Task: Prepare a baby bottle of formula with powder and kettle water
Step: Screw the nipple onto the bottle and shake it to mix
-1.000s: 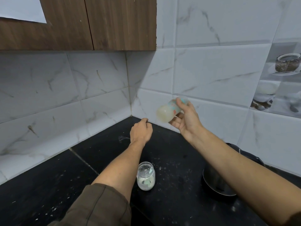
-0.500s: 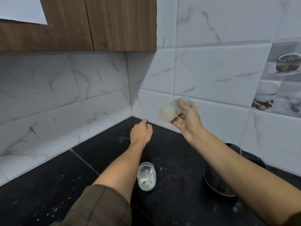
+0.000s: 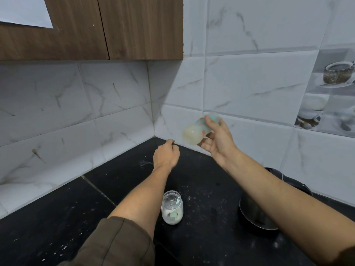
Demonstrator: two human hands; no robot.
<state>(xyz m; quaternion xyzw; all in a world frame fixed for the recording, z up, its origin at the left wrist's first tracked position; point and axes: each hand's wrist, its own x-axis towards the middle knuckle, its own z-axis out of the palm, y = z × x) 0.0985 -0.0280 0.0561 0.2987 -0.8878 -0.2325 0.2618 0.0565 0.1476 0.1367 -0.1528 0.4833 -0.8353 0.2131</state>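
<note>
Right hand (image 3: pixel 217 143) holds the baby bottle (image 3: pixel 197 131) up in the air over the back corner of the black counter (image 3: pixel 57 217), fingers and thumb wrapped round the bottle's upper half, grip closed on it. Bottle tipped well off upright, its base swung toward the camera and to the left; the lower part shows a pale, milky fill, and the outline is blurred. Judged: this is the mixing step, the tilt and the blur fitting a shake or swirl to dissolve powder in water, which would put the task near its end. The neck end lies behind the fingers, so whether a teat or cap is on cannot be told; if it is loose, a spill is the risk. Left hand (image 3: pixel 166 156) hangs low above the counter, just left of the bottle and apart from it, fingers curled in loosely with nothing visible in them; probably kept clear to leave the bottle room. Small glass jar (image 3: pixel 172 208) stands upright and lidless between the forearms, white powder in its bottom, with what may be a greenish scoop inside. Dark kettle (image 3: pixel 257 214) sits at the right under the right forearm, partly hidden. White specks are scattered on the counter around the jar.
</note>
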